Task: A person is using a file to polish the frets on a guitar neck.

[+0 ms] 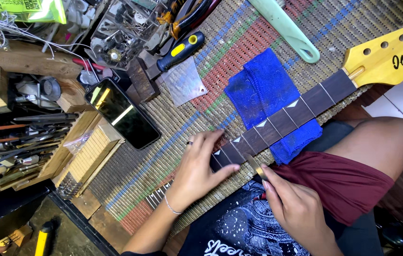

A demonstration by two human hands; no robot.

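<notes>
On the woven striped mat [173, 142] covering a cluttered workbench: dark-fretboard guitar neck with yellow headstock [306, 106], lying diagonally across a folded blue cloth [263, 90]. Black smartphone [122, 113] and black-and-yellow-handled screwdriver [181, 50] lie to the left (tool trays beyond). Left hand [196, 168] flat, fingers spread, pressing on the neck's lower frets. Right hand [296, 208] closed around a small metal blade [254, 164], tip touching the fretboard edge.
</notes>
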